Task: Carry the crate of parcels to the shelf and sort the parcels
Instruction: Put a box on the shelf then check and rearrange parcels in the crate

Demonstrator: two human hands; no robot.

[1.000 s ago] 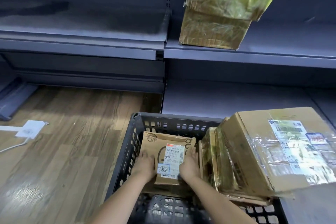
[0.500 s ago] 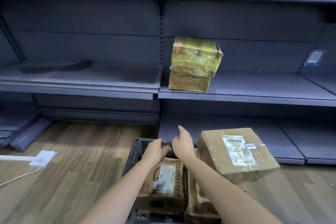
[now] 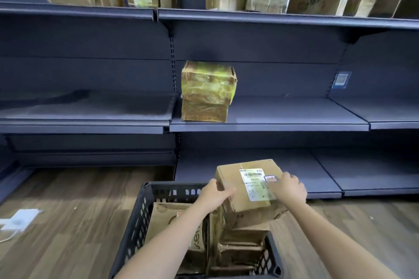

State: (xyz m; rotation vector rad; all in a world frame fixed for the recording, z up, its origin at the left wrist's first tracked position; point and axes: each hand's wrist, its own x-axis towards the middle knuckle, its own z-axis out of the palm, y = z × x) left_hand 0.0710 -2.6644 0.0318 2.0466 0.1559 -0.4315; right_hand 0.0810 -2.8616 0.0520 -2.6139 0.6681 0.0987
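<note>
I had both hands on the labelled cardboard parcel (image 3: 247, 186) that sat highest in the black plastic crate (image 3: 136, 222), which stood on the wood floor just in front of the shelf unit. My left hand (image 3: 214, 195) gripped its near left edge, fingers curled round the corner; my right hand (image 3: 288, 188) lay over the right side beside the shipping label (image 3: 255, 183), fingers bent onto the top, though motion blur kept me from telling how firmly it pinched. I judged the carrying done and the sorting under way: this parcel was being taken out of the crate. Other brown parcels (image 3: 179, 229) remained inside, standing on edge. One tape-wrapped box (image 3: 207, 92) sat on the middle shelf (image 3: 294, 120), more boxes on the top shelf. Next, I reckoned, the parcel needed a clean lift clear of the crate rim, then a place on the bare shelf board, label outward
</note>
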